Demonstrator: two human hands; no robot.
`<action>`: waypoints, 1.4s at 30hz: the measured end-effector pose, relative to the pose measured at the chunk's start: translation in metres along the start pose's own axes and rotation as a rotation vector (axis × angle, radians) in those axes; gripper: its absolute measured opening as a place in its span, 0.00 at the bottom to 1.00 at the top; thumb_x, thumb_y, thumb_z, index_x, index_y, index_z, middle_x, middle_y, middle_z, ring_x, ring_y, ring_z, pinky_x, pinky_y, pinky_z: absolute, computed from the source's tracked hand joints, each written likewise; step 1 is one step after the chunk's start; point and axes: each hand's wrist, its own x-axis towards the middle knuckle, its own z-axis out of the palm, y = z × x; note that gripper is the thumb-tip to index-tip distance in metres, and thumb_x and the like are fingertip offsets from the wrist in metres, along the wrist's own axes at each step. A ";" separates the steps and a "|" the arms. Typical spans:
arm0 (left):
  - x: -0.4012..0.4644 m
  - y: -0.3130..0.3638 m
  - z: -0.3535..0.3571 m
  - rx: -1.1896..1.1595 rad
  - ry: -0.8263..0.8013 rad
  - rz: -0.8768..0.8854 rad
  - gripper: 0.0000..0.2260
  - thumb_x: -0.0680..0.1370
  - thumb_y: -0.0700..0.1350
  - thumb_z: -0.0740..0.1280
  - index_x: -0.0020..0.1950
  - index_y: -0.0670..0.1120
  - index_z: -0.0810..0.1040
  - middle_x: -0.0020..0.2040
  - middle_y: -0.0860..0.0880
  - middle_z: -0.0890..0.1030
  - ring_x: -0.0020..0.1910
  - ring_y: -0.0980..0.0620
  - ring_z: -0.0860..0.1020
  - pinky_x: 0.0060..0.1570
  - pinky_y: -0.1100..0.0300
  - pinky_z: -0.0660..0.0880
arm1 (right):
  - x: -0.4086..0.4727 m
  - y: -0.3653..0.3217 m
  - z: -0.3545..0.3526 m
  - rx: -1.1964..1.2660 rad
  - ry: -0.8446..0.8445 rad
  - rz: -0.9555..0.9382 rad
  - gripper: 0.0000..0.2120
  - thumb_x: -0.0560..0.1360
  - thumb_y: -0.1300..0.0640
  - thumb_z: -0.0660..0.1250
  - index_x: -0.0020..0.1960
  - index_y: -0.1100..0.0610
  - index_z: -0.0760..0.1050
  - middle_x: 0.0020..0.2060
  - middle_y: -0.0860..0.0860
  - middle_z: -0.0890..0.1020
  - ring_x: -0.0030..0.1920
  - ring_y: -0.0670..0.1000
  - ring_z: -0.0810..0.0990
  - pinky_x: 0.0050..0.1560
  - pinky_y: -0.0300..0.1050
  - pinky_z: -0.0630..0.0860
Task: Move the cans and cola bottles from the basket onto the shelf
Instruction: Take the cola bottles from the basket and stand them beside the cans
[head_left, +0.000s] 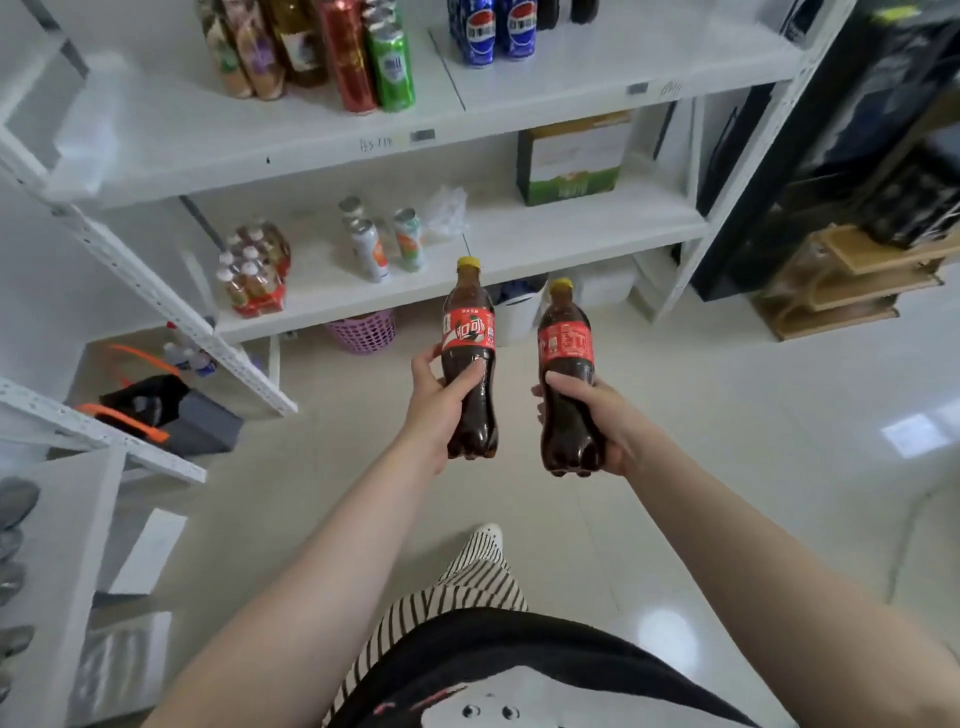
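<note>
Between the hands and the white shelf: bare floor | left hand gripped a cola bottle upright at its lower half | right hand clasped a second cola bottle, just beside the first, apart | both yellow-capped, held in the air | pink basket beyond the left hand, under the shelf.

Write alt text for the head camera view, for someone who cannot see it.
A person's left hand and right hand each hold an upright cola bottle in front of white shelves stocked with cans and bottled drinks.
</note>
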 end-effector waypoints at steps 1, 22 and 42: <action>0.010 0.005 0.007 0.003 -0.013 0.004 0.22 0.75 0.49 0.70 0.64 0.59 0.63 0.52 0.48 0.79 0.45 0.43 0.79 0.38 0.47 0.78 | 0.007 -0.007 -0.004 0.004 -0.013 -0.008 0.15 0.74 0.56 0.69 0.59 0.59 0.73 0.47 0.53 0.84 0.39 0.50 0.80 0.36 0.43 0.79; 0.260 0.140 0.224 0.074 -0.161 0.017 0.24 0.75 0.50 0.70 0.65 0.59 0.62 0.56 0.47 0.78 0.52 0.42 0.80 0.50 0.43 0.79 | 0.209 -0.240 -0.126 0.192 0.022 -0.080 0.35 0.68 0.47 0.70 0.70 0.60 0.67 0.48 0.51 0.84 0.38 0.47 0.83 0.37 0.41 0.79; 0.426 0.285 0.384 -0.144 0.034 0.257 0.26 0.71 0.44 0.75 0.65 0.50 0.68 0.55 0.48 0.82 0.51 0.47 0.82 0.50 0.49 0.80 | 0.351 -0.514 -0.192 -0.141 -0.109 -0.286 0.17 0.68 0.54 0.73 0.55 0.57 0.76 0.40 0.54 0.84 0.39 0.52 0.84 0.38 0.46 0.80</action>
